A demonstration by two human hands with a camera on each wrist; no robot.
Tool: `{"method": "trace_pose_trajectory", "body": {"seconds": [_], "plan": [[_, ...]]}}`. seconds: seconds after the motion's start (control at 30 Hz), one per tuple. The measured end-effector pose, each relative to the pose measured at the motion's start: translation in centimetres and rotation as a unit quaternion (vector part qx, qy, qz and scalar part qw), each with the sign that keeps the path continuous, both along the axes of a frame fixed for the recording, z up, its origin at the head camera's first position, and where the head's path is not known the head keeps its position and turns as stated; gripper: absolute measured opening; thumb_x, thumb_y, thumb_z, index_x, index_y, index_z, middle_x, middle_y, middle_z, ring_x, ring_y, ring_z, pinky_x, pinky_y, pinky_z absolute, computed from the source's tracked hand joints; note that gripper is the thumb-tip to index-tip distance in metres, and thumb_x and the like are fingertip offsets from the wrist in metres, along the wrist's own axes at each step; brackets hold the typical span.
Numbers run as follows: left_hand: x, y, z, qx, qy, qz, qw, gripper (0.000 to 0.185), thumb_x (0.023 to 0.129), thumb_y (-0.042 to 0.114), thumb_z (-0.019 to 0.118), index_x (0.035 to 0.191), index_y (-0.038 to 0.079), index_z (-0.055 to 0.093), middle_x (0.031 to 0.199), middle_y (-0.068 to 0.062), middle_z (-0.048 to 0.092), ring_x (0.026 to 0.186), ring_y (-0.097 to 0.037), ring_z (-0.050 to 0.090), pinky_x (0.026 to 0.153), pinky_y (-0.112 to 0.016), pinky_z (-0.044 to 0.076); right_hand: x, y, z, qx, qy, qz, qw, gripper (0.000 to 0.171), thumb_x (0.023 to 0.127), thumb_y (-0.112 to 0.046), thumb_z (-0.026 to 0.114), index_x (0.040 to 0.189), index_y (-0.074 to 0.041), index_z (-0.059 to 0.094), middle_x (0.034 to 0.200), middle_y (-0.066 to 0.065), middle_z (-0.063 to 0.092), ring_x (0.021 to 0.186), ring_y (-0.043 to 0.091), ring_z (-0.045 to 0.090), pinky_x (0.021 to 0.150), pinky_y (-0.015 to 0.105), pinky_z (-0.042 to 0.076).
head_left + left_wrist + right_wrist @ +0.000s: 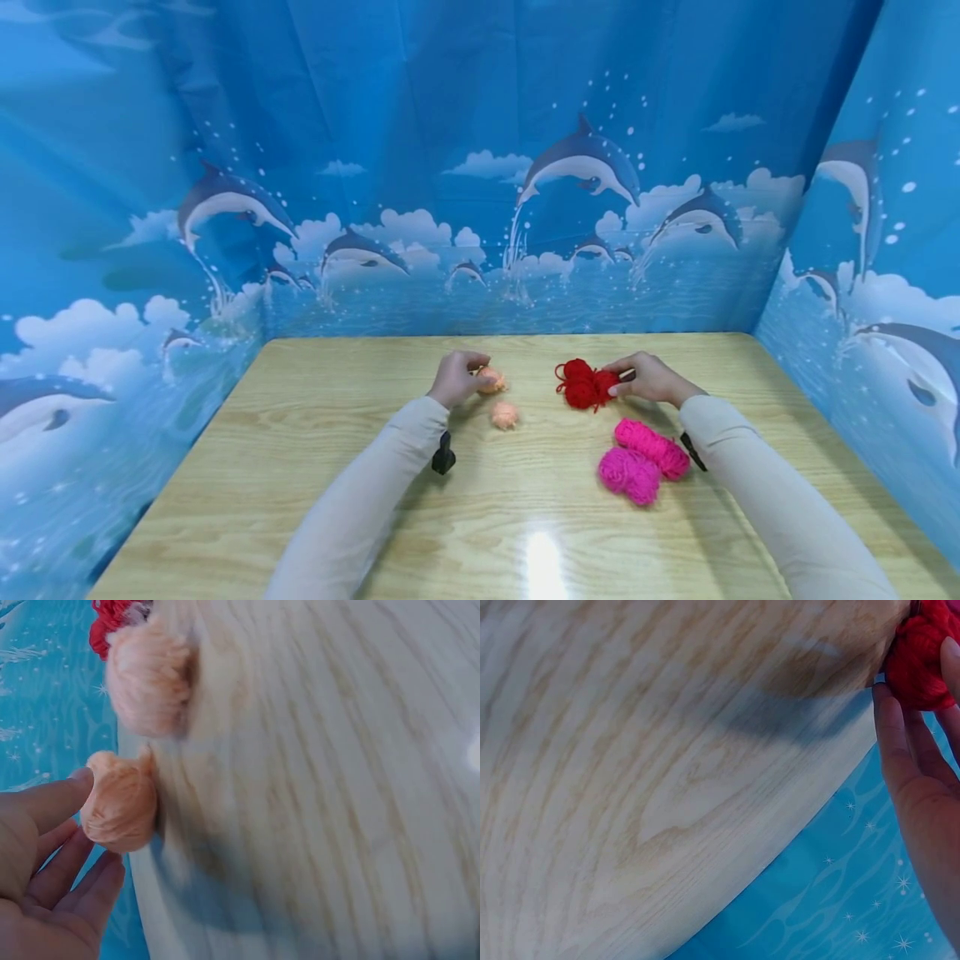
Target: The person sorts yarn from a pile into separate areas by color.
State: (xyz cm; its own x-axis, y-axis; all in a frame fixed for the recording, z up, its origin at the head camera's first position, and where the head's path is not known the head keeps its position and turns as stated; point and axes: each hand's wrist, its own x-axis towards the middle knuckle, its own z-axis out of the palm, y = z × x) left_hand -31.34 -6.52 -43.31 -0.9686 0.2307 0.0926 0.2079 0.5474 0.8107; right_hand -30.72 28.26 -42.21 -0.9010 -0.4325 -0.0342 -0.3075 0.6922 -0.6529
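Note:
My left hand [459, 380] is at a small peach yarn ball [491, 380], thumb and fingers around its near side. The left wrist view shows the thumb against this peach ball [120, 802] and the fingertips just under it. A second peach yarn ball [505, 415] lies apart on the table, slightly nearer to me. On the right, my right hand [651, 379] holds the right end of a cluster of red yarn balls [581, 385] between thumb and fingers. In the right wrist view only part of the red yarn [919, 667] shows, at the top right corner.
Two bundles of pink yarn, one bright pink [651, 448] and one magenta [630, 476], lie touching each other near my right forearm. Everything sits on a light wooden table [300, 467]. Blue dolphin-print curtains [420, 125] border its back and sides.

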Motion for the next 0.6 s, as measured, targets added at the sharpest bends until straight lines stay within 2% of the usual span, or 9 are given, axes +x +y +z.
{"method": "trace_pose_trajectory", "body": {"seconds": [0.37,0.6], "plan": [[-0.3,-0.2,-1.1,-0.004,-0.008,0.013,0.9999,0.037,0.083,0.013,0.075,0.118,0.001,0.067,0.118,-0.013,0.067,0.113,-0.029,0.061,0.093,-0.041,0.051,0.0,0.0,0.0,0.005,-0.014,-0.010,1.000,0.044,0.085,-0.006,0.071,0.124,0.009,0.059,0.122,0.031,0.058,0.106,0.044,0.061,0.081,0.040,0.056],[-0.3,-0.1,-1.0,-0.016,0.007,0.009,0.9998,0.036,0.083,0.012,0.075,0.116,0.000,0.068,0.115,-0.014,0.068,0.109,-0.029,0.063,0.091,-0.039,0.052,0.1,0.1,0.1,0.009,-0.005,-0.004,1.000,0.044,0.085,-0.006,0.071,0.124,0.010,0.058,0.121,0.031,0.059,0.106,0.045,0.061,0.081,0.041,0.056]]}}
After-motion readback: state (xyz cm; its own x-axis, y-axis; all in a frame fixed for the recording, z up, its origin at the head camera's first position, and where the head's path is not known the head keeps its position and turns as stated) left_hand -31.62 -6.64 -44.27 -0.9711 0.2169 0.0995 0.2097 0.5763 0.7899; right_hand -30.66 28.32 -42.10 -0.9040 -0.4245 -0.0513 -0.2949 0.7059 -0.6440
